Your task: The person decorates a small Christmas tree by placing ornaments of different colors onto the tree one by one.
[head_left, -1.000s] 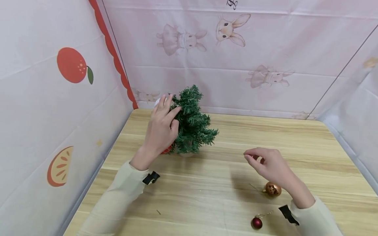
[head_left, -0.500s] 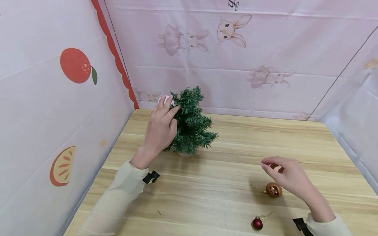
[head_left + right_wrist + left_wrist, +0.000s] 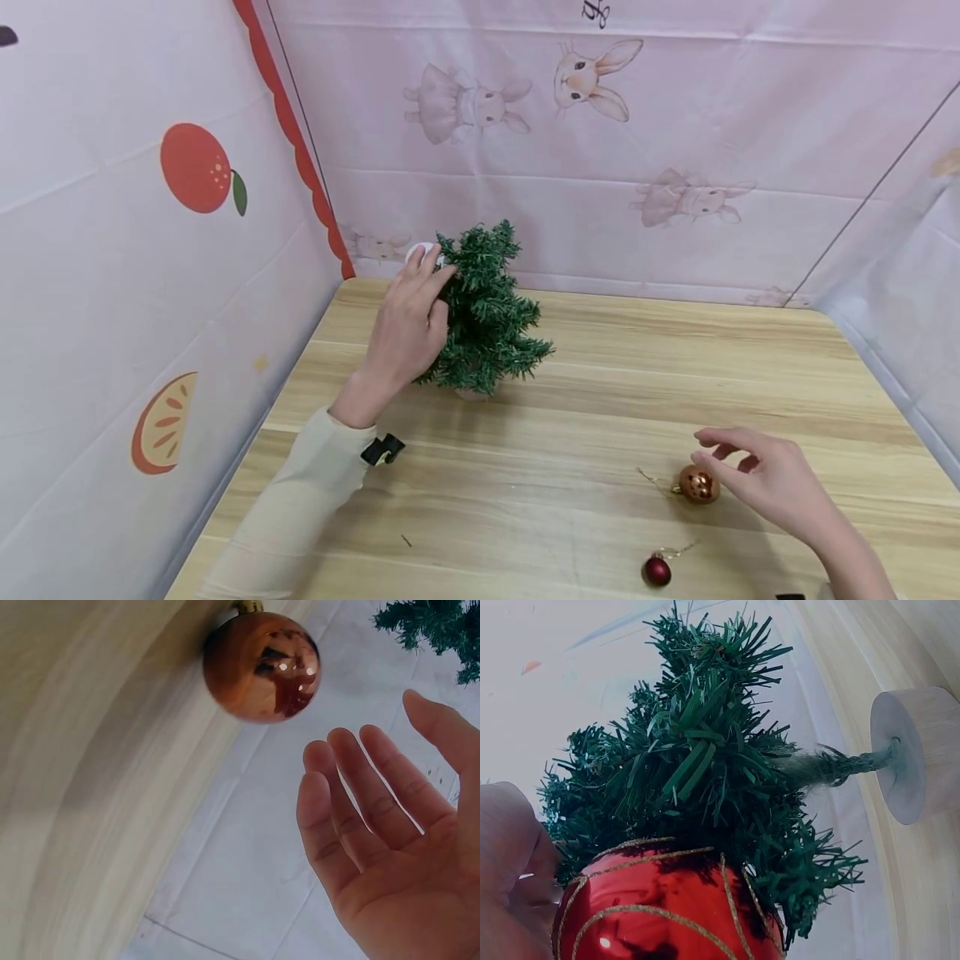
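A small green artificial Christmas tree (image 3: 483, 321) stands on a round pale base (image 3: 930, 754). My left hand (image 3: 405, 329) rests against its left side, fingers extended over the branches; the undersides of the fingers are hidden in the head view. Beside the branches in the left wrist view is a shiny red bauble (image 3: 664, 911) with gold glitter lines, which the hand hides in the head view. My right hand (image 3: 765, 475) hovers at a copper bauble (image 3: 699, 485), fingers apart and loosely bent, palm holding nothing. The right wrist view shows a gap between the fingertips and the copper bauble.
A small dark red bauble (image 3: 657, 571) with a gold string lies near the table's front. A thin dark bit (image 3: 406, 541) lies on the wooden table (image 3: 525, 517). Something white (image 3: 424, 252) shows behind my left fingers. Printed cloth walls surround the table.
My right hand has moved right and toward the front, down beside the copper bauble, and its fingers have spread. The left hand stays at the tree.
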{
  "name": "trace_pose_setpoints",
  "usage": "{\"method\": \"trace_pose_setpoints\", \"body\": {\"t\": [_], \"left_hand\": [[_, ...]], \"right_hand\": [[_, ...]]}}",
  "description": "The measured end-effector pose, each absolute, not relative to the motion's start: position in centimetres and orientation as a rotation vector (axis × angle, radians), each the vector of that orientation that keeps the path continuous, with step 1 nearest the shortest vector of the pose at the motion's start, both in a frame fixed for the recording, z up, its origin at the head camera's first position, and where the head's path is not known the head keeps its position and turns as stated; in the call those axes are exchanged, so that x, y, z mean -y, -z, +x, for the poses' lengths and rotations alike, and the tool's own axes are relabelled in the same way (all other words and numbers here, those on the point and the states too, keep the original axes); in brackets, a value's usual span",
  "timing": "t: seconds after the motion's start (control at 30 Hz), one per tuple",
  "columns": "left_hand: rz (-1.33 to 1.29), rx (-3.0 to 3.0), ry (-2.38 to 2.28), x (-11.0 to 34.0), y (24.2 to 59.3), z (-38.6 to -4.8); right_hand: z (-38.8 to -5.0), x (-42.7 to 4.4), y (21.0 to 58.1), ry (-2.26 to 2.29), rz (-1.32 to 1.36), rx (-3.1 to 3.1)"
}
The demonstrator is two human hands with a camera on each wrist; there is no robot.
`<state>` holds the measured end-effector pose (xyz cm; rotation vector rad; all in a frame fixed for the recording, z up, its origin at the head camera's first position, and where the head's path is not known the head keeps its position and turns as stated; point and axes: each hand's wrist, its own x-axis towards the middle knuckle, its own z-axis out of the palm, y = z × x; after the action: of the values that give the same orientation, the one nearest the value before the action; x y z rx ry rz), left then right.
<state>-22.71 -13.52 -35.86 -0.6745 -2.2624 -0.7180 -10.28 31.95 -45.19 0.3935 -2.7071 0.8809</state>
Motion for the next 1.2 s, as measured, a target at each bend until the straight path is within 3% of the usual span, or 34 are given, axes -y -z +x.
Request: {"method": "trace_pose_setpoints", "body": {"t": [0.47,1.2], "left_hand": [[-0.678,2.304,0.813,13.5,35.5,-22.7],[-0.683,2.301,0.862,13.4,35.8,-22.5]], "right_hand": [[-8.6,-33.5,46.1,-0.887,0.293,2.887],[-8.8,-32.9,47.7,-0.915,0.297,2.993]]}}
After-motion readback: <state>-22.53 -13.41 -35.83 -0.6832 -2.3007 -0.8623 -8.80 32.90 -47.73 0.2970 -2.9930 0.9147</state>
